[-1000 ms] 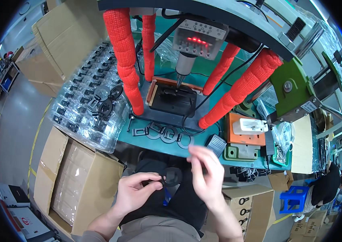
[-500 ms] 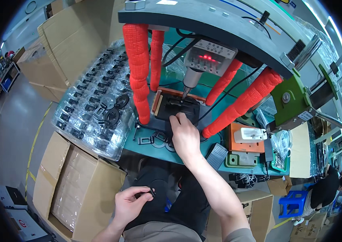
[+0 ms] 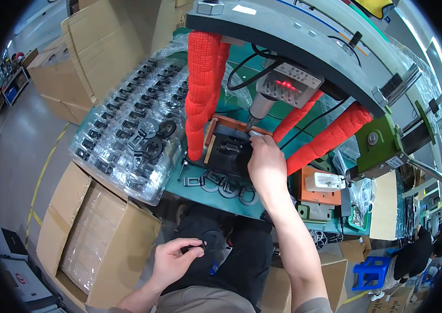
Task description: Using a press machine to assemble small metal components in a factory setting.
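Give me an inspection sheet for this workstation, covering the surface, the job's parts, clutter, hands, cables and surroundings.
Surface: teal bench, crowded, under a press with red-wrapped columns.
Job's things: black fixture in an orange frame beneath the press head; small black part in the left hand.
Clutter: black ring parts along the bench's front edge; clear trays of black parts; orange block with a white piece.
Hands: right hand rests on the fixture; left hand pinches the part over the lap.
Cables: black cables loop behind the press's display.
Surroundings: cardboard boxes at left; blue stool at right.
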Action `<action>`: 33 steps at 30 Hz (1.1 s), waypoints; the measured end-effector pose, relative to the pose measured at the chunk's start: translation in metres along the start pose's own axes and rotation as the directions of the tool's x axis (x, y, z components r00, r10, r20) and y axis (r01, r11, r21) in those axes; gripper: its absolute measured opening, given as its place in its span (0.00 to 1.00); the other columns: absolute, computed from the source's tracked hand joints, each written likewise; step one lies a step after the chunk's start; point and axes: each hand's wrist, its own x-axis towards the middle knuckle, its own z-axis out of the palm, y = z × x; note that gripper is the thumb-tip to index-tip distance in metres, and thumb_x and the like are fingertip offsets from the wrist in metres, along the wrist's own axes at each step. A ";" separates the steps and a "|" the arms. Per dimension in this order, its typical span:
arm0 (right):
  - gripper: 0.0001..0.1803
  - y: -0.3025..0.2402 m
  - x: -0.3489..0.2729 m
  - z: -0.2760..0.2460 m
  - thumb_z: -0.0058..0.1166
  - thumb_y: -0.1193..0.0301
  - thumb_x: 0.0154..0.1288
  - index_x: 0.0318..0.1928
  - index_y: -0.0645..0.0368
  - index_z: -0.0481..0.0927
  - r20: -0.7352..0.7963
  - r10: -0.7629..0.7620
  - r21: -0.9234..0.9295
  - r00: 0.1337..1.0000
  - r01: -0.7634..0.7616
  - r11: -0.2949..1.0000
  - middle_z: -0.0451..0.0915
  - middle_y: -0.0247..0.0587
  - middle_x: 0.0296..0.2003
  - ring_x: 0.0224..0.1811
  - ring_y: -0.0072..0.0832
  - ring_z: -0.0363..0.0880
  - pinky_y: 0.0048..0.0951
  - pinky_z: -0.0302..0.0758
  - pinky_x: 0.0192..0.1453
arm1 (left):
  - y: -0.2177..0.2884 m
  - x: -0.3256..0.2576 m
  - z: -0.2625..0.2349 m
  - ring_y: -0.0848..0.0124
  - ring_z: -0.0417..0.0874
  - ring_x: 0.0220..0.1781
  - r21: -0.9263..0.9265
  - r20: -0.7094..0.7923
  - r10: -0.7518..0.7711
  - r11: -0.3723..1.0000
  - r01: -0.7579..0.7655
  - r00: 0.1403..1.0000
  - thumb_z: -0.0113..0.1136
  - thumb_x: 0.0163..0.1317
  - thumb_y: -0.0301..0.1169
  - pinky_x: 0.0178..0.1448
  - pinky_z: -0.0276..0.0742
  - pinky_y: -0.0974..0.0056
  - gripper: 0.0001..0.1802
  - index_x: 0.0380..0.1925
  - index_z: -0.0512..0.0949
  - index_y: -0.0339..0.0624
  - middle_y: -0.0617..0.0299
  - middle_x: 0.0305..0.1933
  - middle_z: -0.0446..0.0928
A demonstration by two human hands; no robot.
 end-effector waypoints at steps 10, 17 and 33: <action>0.21 0.004 -0.013 -0.007 0.53 0.89 0.62 0.56 0.66 0.81 -0.326 -0.085 0.155 0.941 0.142 0.978 0.82 0.48 0.49 0.35 0.37 0.84 0.35 0.84 0.42 | -0.012 -0.006 0.004 0.68 0.91 0.39 0.009 0.023 0.007 1.000 -0.007 1.000 0.68 0.62 0.12 0.45 0.86 0.72 0.10 0.44 0.86 0.27 0.50 0.45 0.89; 0.20 -0.008 -0.040 -0.018 0.53 0.90 0.63 0.55 0.67 0.82 -0.439 -0.176 0.246 0.881 0.307 0.919 0.83 0.48 0.47 0.37 0.35 0.83 0.32 0.82 0.44 | -0.017 -0.011 -0.015 0.74 0.89 0.39 0.044 0.026 -0.020 0.999 0.019 0.999 0.69 0.64 0.16 0.42 0.81 0.76 0.10 0.46 0.87 0.30 0.55 0.43 0.90; 0.13 -0.146 0.010 0.074 0.59 0.73 0.60 0.47 0.56 0.82 -0.206 -0.625 0.167 0.753 0.656 0.736 0.85 0.39 0.54 0.50 0.35 0.83 0.33 0.79 0.57 | -0.010 -0.043 -0.010 0.71 0.89 0.38 0.069 -0.062 -0.010 0.998 0.014 0.998 0.68 0.62 0.13 0.45 0.84 0.73 0.11 0.45 0.86 0.28 0.51 0.43 0.90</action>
